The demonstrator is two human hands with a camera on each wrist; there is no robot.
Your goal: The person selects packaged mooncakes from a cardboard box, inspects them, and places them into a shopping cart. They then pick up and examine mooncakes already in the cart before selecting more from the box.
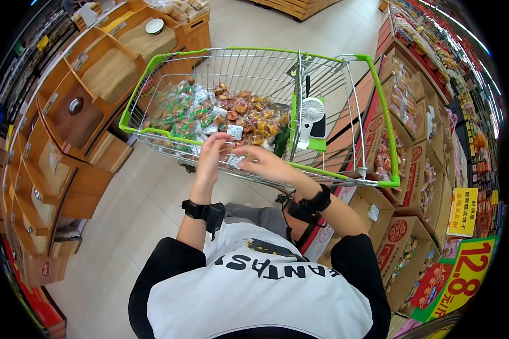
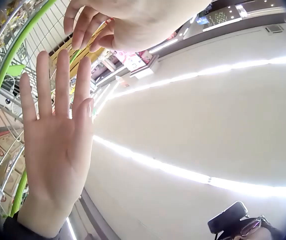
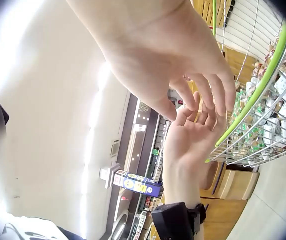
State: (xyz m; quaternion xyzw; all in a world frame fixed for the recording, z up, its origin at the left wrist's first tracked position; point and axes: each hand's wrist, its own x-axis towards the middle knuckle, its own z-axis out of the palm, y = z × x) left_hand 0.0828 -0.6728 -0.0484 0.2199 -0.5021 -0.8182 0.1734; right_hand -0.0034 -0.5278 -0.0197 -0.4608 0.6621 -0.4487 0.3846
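Both of my hands are raised close together at the near green rim of a shopping cart [image 1: 178, 137], with nothing visible in either. My left hand [image 1: 209, 157] has loosely bent fingers pointing up over the rim. Just to its right, my right hand [image 1: 268, 165] reaches inward with its fingertips near the left fingers. In the left wrist view the right hand [image 2: 55, 145] faces the camera, palm showing and fingers straight. Many small wrapped snacks [image 1: 246, 110] fill the cart's far-left and middle part, some in clear-and-green wrappers, others brown or yellow, with white labels among them.
A small white fan [image 1: 311, 111] sits on the cart's child-seat section. Wooden bulk bins [image 1: 104, 73] line the left side, one holding a white bowl [image 1: 154, 26]. Cardboard boxes of packaged snacks [image 1: 424, 181] stand along the right, beside a yellow price sign [image 1: 464, 274].
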